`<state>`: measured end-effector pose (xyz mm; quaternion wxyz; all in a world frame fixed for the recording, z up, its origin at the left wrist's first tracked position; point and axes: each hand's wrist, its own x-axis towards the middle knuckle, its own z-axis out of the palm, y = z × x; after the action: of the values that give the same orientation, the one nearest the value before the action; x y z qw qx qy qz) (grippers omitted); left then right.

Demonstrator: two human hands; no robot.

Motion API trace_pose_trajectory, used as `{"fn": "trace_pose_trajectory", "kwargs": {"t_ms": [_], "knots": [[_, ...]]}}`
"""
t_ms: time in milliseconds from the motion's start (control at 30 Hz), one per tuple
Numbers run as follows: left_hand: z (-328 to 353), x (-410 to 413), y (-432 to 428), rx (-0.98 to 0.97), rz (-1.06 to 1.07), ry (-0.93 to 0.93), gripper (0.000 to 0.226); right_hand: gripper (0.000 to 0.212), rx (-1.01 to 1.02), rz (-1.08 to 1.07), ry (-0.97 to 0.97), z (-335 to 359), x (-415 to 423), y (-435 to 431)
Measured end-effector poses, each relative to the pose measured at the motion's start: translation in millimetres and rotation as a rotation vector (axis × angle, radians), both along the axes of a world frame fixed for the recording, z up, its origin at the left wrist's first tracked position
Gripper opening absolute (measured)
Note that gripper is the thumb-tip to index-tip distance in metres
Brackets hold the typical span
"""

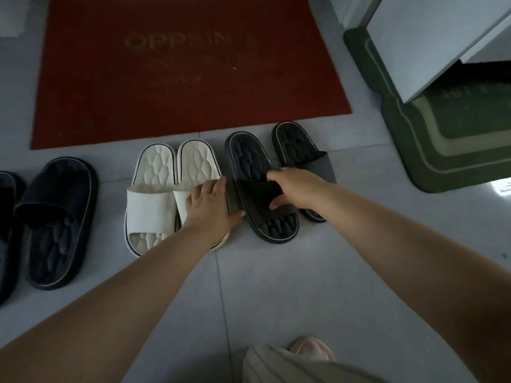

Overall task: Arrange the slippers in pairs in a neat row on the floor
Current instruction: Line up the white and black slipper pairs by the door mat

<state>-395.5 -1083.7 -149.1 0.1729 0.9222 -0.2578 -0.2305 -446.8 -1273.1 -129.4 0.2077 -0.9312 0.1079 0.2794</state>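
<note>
Six slippers lie on the grey tiled floor point(276, 286) just below the near edge of the red doormat point(188, 64); everything here is placed against that mat. Under its middle sits the white pair, the left white slipper point(150, 194) and the right white slipper point(197, 172) side by side and touching; under the mat's right corner lies a black slipper point(260, 186), turned slightly askew, and just beyond it, past the corner, its mate, the far black slipper point(301, 161), nearly touching it. Below the mat's left corner rests a dark slipper point(58, 222), and another dark one point(7, 230) lies cut off by the frame edge beside it.

The left hand point(210, 205) lies flat over the strap of the right white slipper, fingers spread, thumb reaching toward the black slipper; it presses rather than clasps. The right hand point(296, 189) grasps the black slipper's strap, fingers over the top and thumb tucked under its edge.

Right of the mat, a green mat point(414, 150) lies under a white cabinet point(431, 45); well below the mat, a pink slipper point(312, 348) peeks past a beige trouser leg point(290, 366).
</note>
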Motion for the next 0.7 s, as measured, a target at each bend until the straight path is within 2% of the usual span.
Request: {"fn": "trace_pose_trajectory", "kwargs": {"t_ms": [67, 133, 233, 333, 400, 467, 533, 600, 700], "knots": [[-2, -2, -2, 0.007, -0.068, 0.019, 0.077, 0.051, -0.002, -0.028, 0.006, -8, -5, -2], [-4, -5, -4, 0.012, -0.156, 0.032, 0.073, 0.045, -0.015, -0.088, -0.073, -10, -8, -9], [-5, -9, -7, 0.041, -0.267, 0.03, 0.068, 0.046, -0.258, -0.134, -0.26, -7, -17, -38], [-8, -11, -9, 0.092, -0.319, 0.042, 0.069, 0.075, -0.382, -0.042, -0.06, -4, -28, -66], [-10, -12, -10, 0.124, -0.364, 0.053, 0.069, 0.092, -0.332, 0.039, -0.007, -4, -27, -68], [-12, -13, -8, 0.138, -0.409, 0.051, 0.069, 0.097, -0.247, 0.125, -0.004, -4, -19, -60], [-13, -13, -7, 0.153, -0.439, 0.038, 0.069, 0.093, -0.177, 0.166, 0.063, -6, -9, -50], [-13, -13, -8, 0.177, -0.465, 0.03, 0.069, 0.079, -0.141, 0.158, 0.128, -6, 0, -41], [-12, -14, -7, 0.178, -0.464, 0.036, 0.069, 0.055, -0.075, 0.106, 0.094, -8, 4, -37]]}}
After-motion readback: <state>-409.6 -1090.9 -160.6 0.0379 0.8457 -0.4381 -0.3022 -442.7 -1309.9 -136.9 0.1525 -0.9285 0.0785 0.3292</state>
